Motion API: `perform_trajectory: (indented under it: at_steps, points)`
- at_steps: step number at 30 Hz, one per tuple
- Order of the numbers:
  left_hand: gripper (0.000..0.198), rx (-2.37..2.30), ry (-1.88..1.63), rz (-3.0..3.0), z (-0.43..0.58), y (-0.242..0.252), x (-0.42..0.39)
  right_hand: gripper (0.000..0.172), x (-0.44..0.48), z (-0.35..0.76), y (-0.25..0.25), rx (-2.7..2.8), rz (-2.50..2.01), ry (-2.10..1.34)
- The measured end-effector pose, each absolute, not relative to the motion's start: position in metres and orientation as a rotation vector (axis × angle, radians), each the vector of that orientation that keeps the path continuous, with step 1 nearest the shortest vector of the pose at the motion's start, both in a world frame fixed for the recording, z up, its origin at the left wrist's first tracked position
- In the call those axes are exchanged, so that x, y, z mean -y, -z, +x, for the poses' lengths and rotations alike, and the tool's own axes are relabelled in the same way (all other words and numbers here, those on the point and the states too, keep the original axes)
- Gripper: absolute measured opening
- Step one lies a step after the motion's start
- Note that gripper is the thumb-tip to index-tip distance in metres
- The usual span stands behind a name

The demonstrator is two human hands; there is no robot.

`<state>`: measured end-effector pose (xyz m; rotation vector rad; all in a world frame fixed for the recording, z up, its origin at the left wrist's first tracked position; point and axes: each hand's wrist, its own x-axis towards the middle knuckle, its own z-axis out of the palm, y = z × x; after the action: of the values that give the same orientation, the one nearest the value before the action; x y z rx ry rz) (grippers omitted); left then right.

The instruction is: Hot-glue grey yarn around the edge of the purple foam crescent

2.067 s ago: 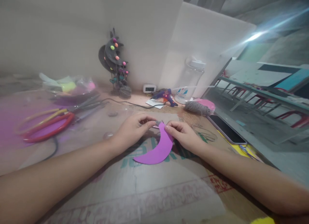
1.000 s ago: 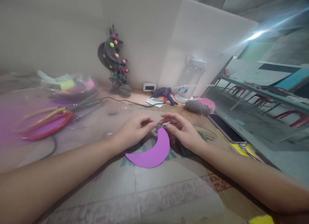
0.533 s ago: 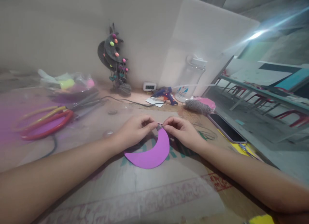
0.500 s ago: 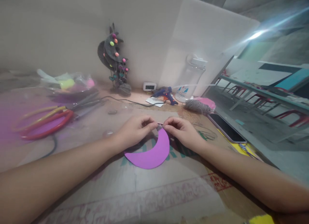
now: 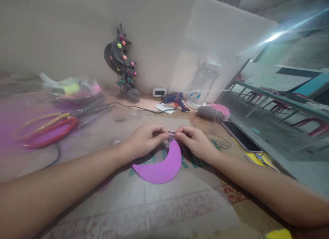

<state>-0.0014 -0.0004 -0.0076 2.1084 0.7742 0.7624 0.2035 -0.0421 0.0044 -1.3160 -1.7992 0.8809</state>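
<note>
A flat purple crescent-shaped cutout (image 5: 160,170) lies on the table in front of me, its upper tip between my hands. Something grey, like yarn (image 5: 171,139), is wound at that tip. My left hand (image 5: 149,136) is closed in a pinch at the left of the tip. From the right, my right hand (image 5: 191,139) pinches at the same spot, its fingertips a small gap from the left ones. Both seem to grip the grey yarn, though fingers hide most of it.
Large red-and-yellow-handled scissors (image 5: 51,132) lie at left before a plastic bag (image 5: 74,90). Behind stand a grey crescent ornament (image 5: 119,57), a clock (image 5: 159,92), a blue glue gun (image 5: 176,100) and a clear bottle (image 5: 203,84). A grey yarn ball (image 5: 209,113) and phone (image 5: 241,136) sit right.
The purple crescent has shifted slightly down, toward me, and the gap between my fingertips and its tip has grown a little. Both hands have barely moved.
</note>
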Motion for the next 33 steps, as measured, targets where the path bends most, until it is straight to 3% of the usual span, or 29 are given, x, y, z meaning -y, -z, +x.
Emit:
perform_trajectory:
  at_steps: [33]
  points:
    - [0.027,-0.713,-0.741,2.033,0.0,0.0113,-0.0016,0.025,0.0391,0.2049,0.0001,1.852,-1.312,-0.898]
